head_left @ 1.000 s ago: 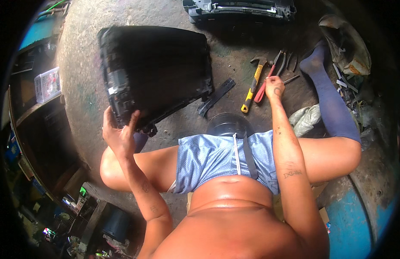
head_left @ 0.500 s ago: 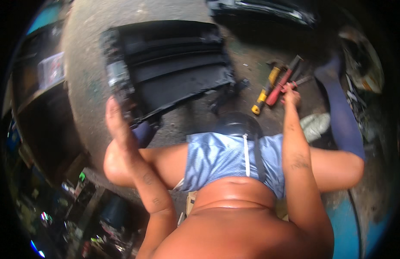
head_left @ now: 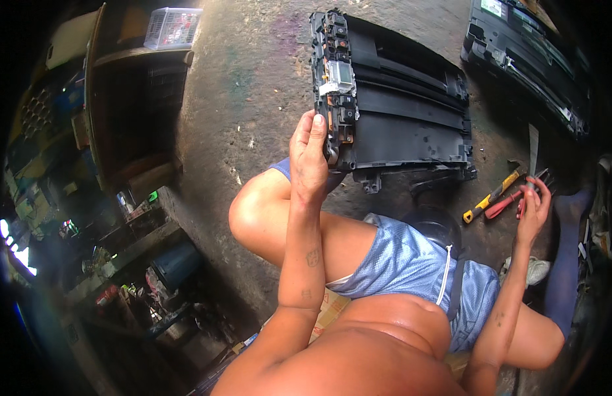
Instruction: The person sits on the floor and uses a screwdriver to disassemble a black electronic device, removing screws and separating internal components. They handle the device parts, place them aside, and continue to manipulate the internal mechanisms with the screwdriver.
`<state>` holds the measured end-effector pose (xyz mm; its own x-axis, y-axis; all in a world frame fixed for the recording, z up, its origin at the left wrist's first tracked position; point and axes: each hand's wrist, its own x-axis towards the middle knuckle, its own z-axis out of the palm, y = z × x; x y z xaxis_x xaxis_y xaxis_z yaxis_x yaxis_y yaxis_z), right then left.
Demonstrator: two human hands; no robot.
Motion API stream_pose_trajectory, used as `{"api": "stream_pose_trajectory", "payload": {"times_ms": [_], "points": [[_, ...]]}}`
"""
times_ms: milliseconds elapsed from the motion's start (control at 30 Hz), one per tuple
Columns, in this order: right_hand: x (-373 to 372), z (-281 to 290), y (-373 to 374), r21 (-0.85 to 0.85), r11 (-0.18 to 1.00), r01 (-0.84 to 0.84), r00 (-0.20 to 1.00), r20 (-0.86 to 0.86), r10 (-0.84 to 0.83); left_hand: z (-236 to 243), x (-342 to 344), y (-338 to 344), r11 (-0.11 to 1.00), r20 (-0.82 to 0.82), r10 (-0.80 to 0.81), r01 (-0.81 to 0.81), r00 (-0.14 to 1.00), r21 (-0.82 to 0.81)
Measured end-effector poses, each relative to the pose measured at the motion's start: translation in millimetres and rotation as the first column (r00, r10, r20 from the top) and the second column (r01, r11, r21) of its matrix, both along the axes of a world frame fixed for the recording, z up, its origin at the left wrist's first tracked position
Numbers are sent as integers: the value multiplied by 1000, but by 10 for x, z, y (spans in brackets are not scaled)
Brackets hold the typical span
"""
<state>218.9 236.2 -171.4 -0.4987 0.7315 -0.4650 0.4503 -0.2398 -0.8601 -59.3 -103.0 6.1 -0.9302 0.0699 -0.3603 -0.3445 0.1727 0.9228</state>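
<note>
Toward one o'clock, a black plastic panel (head_left: 411, 131) is gripped along its left edge by the left hand (head_left: 308, 158); at three o'clock, a flat-bladed tool (head_left: 534, 148) (blade toward twelve) is held in the right hand (head_left: 534, 212), near a yellow-and-black hammer (head_left: 496, 195); at two, a second black unit (head_left: 527, 76) is seen.

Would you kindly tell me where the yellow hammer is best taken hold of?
I'd take the yellow hammer by its handle, coming from the left: the handle slants toward the person, with the red-handled tool close along its right.
</note>
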Motion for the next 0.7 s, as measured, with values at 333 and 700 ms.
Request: {"api": "stream_pose_trajectory", "payload": {"times_ms": [333, 700], "points": [[-1361, 2223, -778, -34, 713, -700, 713, -90, 696, -122, 68, 59, 971, -22, -176, 170, 984, -170], [-1336, 2188, -896, -163, 735, -658, 753, -141, 643, -34, 120, 79, 987, 2, -161, 161, 987, 24]]}}
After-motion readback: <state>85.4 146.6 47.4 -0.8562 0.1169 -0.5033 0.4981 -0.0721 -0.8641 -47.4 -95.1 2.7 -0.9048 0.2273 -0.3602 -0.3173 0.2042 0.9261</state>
